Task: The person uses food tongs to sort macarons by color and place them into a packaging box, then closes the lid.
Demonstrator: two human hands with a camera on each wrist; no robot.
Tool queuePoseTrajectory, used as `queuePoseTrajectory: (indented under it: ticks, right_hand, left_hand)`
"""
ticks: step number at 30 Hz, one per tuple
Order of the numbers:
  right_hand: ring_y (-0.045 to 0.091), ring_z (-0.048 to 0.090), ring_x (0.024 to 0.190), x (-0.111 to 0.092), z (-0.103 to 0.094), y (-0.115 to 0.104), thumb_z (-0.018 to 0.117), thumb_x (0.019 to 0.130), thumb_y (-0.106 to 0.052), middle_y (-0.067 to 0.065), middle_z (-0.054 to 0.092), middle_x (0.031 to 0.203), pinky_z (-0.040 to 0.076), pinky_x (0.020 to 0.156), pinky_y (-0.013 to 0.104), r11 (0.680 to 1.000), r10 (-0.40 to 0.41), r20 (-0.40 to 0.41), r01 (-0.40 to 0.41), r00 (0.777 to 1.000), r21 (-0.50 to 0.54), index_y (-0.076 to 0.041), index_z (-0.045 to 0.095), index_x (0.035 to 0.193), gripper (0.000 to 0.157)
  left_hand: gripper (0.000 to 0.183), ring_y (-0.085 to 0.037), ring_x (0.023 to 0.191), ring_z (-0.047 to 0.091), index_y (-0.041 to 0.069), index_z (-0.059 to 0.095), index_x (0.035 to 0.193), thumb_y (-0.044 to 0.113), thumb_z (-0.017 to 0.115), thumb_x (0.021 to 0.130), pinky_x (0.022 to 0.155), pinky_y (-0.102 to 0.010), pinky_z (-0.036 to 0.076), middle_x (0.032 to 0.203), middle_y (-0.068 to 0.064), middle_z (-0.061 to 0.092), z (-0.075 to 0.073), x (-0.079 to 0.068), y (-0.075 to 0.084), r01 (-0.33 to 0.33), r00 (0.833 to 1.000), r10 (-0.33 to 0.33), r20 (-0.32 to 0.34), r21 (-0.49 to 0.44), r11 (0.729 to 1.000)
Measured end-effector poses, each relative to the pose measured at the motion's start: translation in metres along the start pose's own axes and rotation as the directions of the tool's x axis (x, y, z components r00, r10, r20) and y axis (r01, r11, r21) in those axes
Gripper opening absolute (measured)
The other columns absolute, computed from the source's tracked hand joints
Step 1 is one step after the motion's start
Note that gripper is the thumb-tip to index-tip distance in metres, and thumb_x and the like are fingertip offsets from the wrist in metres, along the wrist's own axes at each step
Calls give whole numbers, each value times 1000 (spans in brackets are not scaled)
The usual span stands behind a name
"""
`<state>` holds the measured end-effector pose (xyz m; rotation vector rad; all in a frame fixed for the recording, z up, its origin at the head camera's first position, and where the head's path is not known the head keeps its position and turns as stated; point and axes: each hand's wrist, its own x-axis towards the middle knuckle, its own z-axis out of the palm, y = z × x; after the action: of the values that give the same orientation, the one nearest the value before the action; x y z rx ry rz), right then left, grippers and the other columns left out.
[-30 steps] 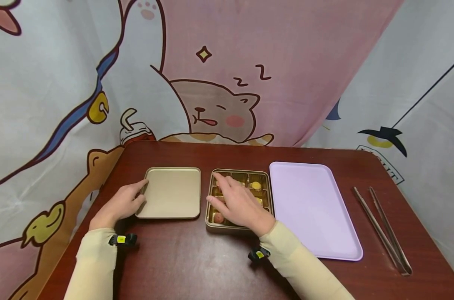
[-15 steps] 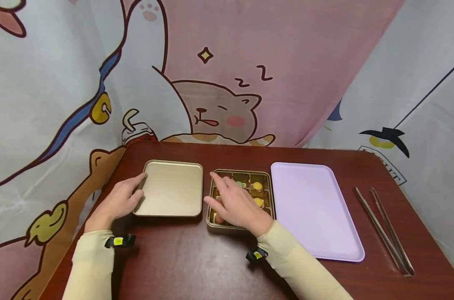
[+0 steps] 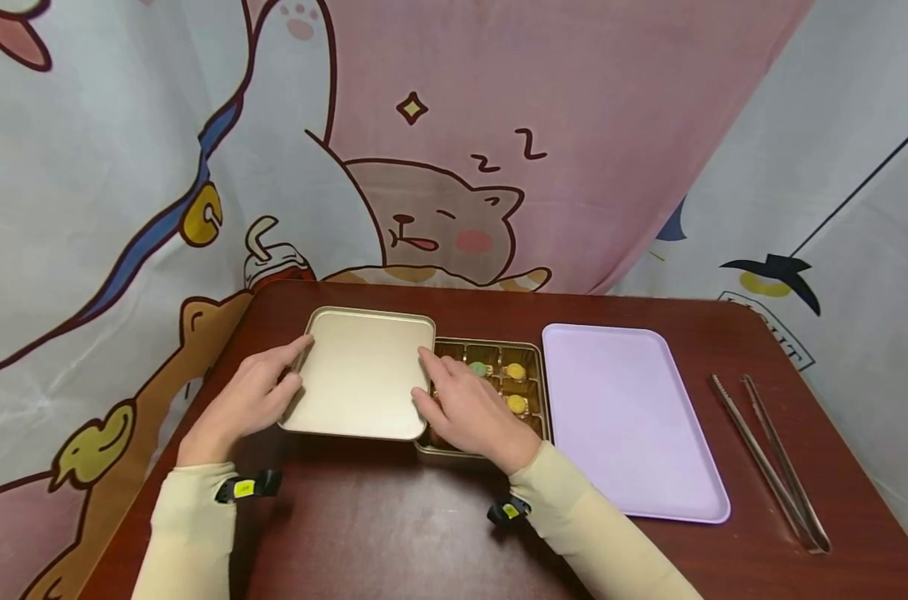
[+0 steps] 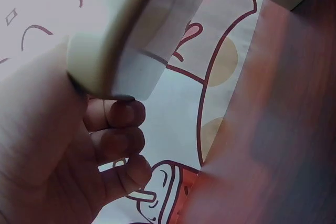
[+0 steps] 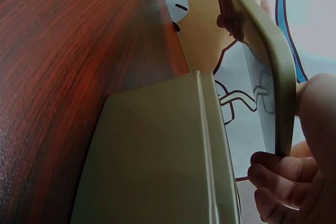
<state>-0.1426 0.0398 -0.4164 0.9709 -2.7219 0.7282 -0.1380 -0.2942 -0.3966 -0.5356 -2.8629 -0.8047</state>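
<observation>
A square, gold-coloured tin lid (image 3: pixel 360 375) is held up between both hands, its right part overlapping the tin box in the head view. My left hand (image 3: pixel 253 396) pinches its left edge; the left wrist view has curled fingertips (image 4: pixel 128 114) below the rim. At the right edge, my right hand (image 3: pixel 472 408) grips it, with fingers (image 5: pixel 281 174) under the rim in the right wrist view. That view also puts the lid (image 5: pixel 283 82) above the tin box (image 5: pixel 152 150). Inside the box are a divided gold insert and small round sweets, including yellow ones (image 3: pixel 516 372). Lid and right hand hide the rest.
Right beside the box lies a pale purple tray (image 3: pixel 626 417). Long metal tongs (image 3: pixel 772 467) lie further right on the dark red-brown table (image 3: pixel 379 517). A cartoon-printed cloth (image 3: pixel 439 125) hangs behind the table.
The lid has risen off the table and shifted right toward the box, carried by the left hand. Its right edge now reaches the right hand, which has taken hold of it.
</observation>
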Motion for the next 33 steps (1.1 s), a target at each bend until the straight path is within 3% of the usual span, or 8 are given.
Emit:
queuePoseTrajectory:
  ticks: [9,12,16,19,23,27,33]
  right_hand:
    - [20,59,84,-3,-3,5,56,102,-21,14,67,109,54,70,36,1000,0,-38,-1,999,-15,7,55,146,52]
    - [23,61,86,-6,-5,9,56,101,-20,16,68,111,55,71,37,1000,4,-45,-5,999,-23,7,55,146,52]
    - [27,66,99,-13,-11,15,56,101,-18,19,68,118,58,82,41,999,10,-36,-12,999,-43,9,54,146,53]
    - [25,65,98,-21,-17,22,56,101,-17,18,68,119,57,83,40,998,33,-25,-34,999,-49,9,53,147,53]
    - [21,63,89,-34,-25,33,58,100,-16,17,69,116,57,77,38,996,57,-30,-59,998,-60,9,54,147,53]
    - [23,65,92,-48,-34,46,59,98,-14,17,69,117,57,81,41,996,58,-48,-61,997,-70,10,54,146,54]
    - [22,64,91,-66,-48,66,58,98,-12,17,69,114,56,81,41,995,71,-50,-75,996,-68,11,54,145,53]
  left_hand:
    - [58,-40,138,54,-2,44,157,4,49,100,110,-61,44,156,-24,50,7,4,0,3,999,-2,45,-22,1000]
    - [57,-40,139,54,-2,44,157,4,50,101,111,-60,44,156,-23,51,12,6,0,-15,998,17,54,-27,1000]
    - [56,-40,140,54,-2,45,157,6,53,101,112,-60,43,154,-24,52,21,9,4,-52,996,54,70,-30,998]
    - [57,-39,138,55,-2,46,156,8,55,101,111,-59,45,154,-23,53,30,12,9,-73,994,76,82,-35,997]
    - [57,-33,130,61,-2,48,155,12,58,101,108,-55,49,152,-21,55,44,18,20,-97,990,102,95,-51,994]
    - [57,-28,119,64,-1,49,154,14,61,100,103,-51,53,148,-19,60,55,25,35,-123,985,131,112,-73,990]
    - [58,-28,128,63,0,51,153,17,65,99,106,-51,51,148,-18,60,67,36,58,-156,976,169,138,-104,982]
